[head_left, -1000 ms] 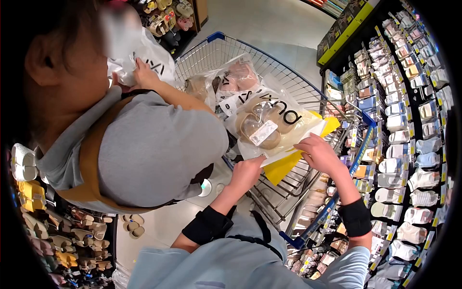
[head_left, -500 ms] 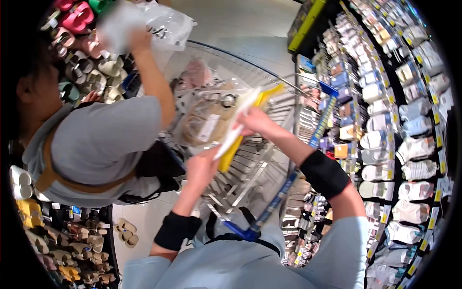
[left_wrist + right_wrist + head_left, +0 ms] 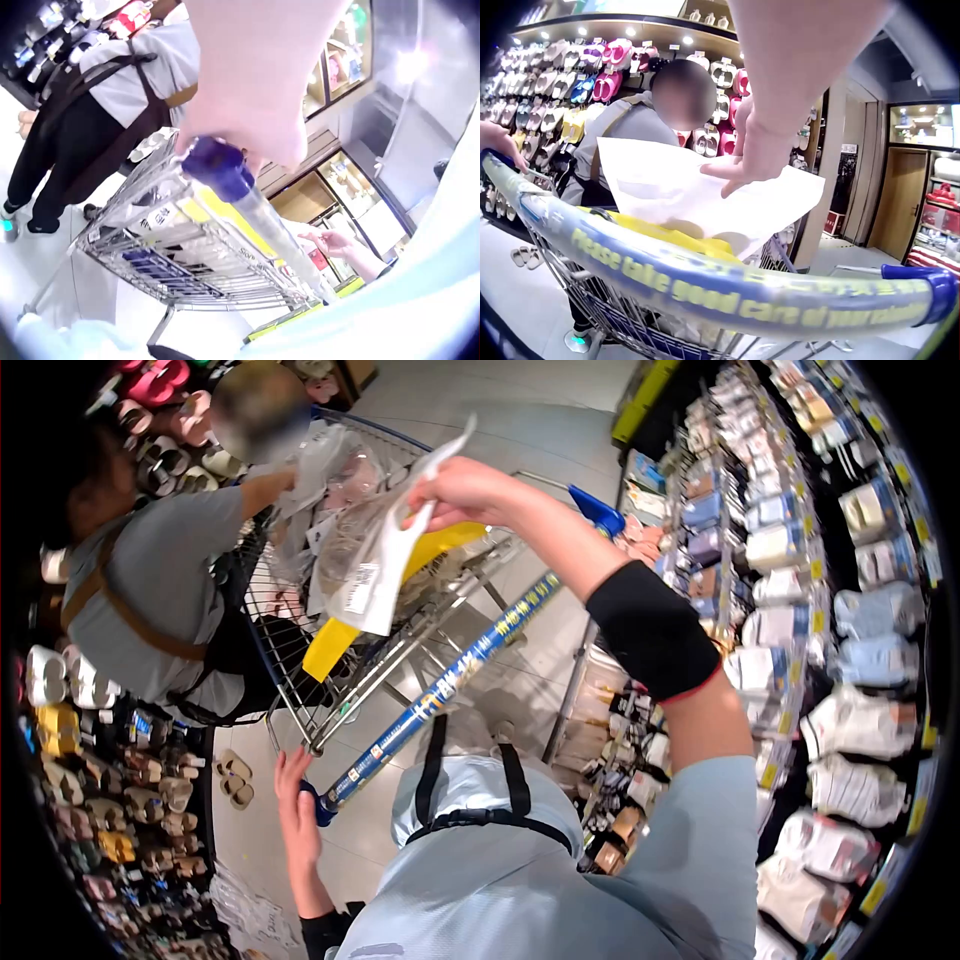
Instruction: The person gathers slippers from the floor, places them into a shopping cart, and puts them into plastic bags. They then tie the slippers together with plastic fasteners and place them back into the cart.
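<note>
My right hand [image 3: 465,490] pinches the edge of a clear and white plastic bag [image 3: 375,585] above the cart. Seen from the right wrist, the bag's white side [image 3: 652,176] spreads below my fingers, hiding its contents. My left hand [image 3: 300,815] is at the left end of the shopping cart's blue handle [image 3: 440,695], fingers fairly straight alongside it. In the left wrist view, this hand [image 3: 247,97] overlaps the dark blue end cap [image 3: 217,166]. A yellow panel [image 3: 328,650] stands behind the handle, partly covered by the bag.
Other bagged goods lie in the wire basket [image 3: 270,592]. A person in a grey top [image 3: 165,590] stands at the cart's left, one arm over it. Sock racks [image 3: 790,590] line the right; slipper shelves [image 3: 130,790] the left. Tan slippers [image 3: 235,778] lie on the floor.
My left hand has let go of the bag and moved down to the handle's end. My right hand has raised and tilted the bag. The other person's arm has come back over the cart.
</note>
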`<action>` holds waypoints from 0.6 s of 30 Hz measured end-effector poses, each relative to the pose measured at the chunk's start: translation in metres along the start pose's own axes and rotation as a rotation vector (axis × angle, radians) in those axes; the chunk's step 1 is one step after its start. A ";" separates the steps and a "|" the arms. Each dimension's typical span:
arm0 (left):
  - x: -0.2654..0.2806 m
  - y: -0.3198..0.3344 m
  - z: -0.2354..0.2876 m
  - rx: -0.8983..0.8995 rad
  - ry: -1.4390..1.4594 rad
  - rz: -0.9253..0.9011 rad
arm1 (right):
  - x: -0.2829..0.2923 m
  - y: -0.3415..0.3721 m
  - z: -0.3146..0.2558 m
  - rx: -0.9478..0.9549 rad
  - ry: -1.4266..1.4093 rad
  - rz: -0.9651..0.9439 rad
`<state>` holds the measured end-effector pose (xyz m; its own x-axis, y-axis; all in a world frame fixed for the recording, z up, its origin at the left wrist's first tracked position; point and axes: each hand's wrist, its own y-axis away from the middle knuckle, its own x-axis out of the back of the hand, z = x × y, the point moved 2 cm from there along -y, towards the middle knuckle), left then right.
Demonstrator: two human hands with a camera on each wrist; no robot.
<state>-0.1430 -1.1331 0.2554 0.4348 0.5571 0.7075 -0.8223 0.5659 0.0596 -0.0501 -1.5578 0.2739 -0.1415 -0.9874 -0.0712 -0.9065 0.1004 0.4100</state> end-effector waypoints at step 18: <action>-0.041 -0.003 0.018 0.584 -0.282 0.757 | 0.088 -0.103 -0.039 -0.124 -0.036 -0.375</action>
<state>-0.1653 -1.1690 0.2390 -0.3200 0.4399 0.8391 -0.9313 -0.3090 -0.1931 0.0467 -1.6595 0.2605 0.1743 -0.9475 -0.2681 -0.8434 -0.2841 0.4560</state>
